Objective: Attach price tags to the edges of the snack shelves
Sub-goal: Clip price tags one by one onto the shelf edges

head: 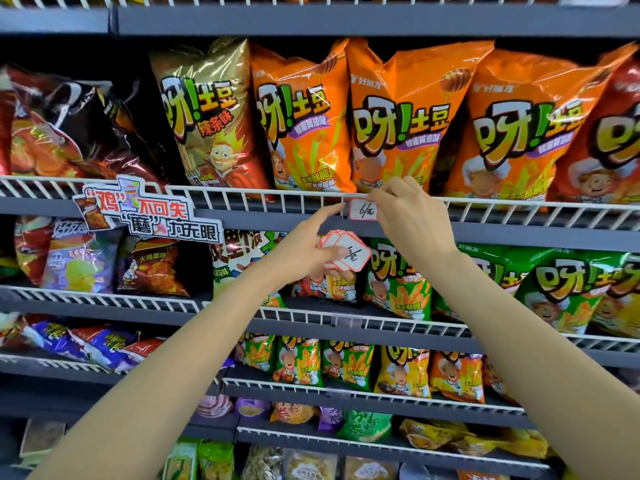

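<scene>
Both hands are raised to a white wire rail (263, 195) that runs along the front of a grey shelf (519, 233) stocked with orange bags (405, 119) of potato snacks. The right hand (412, 216) has its fingers bunched together at the rail, pinching the top of a small white tag (361, 210) with a red border and handwritten marks; the tag hangs at the rail, just in front of the shelf edge. The left hand (304, 252) sits lower and to the left, its thumb clamped over a stack (344, 254) of similar red-bordered tags fanned slightly in the palm, while its index finger stretches up and touches the left edge of the hanging tag. The two hands are near each other but not touching. To the left on the same rail hangs a cut-out sign (149, 214) with red and black lettering. Further left on this shelf lie dark bags (86, 126), and a gold bag (211, 112) stands between them and the orange ones. The shelf below holds green bags (568, 289) behind its own wire rail, and lower shelves carry more small packets in mixed colours. Both forearms are bare and reach up from the bottom of the view.
</scene>
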Action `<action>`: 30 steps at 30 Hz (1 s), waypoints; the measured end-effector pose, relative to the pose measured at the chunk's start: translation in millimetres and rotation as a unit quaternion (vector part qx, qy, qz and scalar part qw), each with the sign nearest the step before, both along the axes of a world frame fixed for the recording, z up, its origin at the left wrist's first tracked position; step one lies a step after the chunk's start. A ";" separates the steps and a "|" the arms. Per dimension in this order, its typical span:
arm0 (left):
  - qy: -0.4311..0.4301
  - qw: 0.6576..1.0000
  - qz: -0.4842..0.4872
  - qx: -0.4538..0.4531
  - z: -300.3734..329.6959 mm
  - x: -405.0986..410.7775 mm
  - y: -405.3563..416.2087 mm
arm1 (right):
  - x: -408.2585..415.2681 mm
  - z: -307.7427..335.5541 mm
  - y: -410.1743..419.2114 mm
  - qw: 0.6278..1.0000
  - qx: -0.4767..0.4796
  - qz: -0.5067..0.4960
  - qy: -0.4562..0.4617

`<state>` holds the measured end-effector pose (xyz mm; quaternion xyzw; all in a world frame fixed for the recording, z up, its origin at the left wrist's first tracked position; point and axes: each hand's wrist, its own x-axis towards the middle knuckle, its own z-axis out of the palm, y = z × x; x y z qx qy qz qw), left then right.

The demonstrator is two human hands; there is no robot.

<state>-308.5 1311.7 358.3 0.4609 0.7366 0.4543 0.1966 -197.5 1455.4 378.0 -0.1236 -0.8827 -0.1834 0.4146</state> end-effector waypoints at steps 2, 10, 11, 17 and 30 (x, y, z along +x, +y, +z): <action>0.008 1.000 -0.002 -0.002 1.3 -1.4 -0.4 | -0.5 -0.8 0.1 1.000 -0.013 0.007 0.002; -0.001 1.000 -0.016 0.018 5.2 -3.8 1.1 | -1.1 3.0 -3.3 0.998 -0.066 0.017 -0.003; -0.004 1.000 -0.020 0.018 5.0 -3.8 1.5 | -0.8 2.8 -3.7 0.998 -0.060 0.015 -0.009; 0.020 0.999 -0.027 0.022 7.7 -1.8 0.1 | 2.6 0.6 -6.5 0.997 -0.081 0.007 -0.017; -0.018 0.999 -0.037 0.021 15.8 3.9 0.2 | 0.7 8.5 -10.4 0.987 -0.160 0.016 -0.010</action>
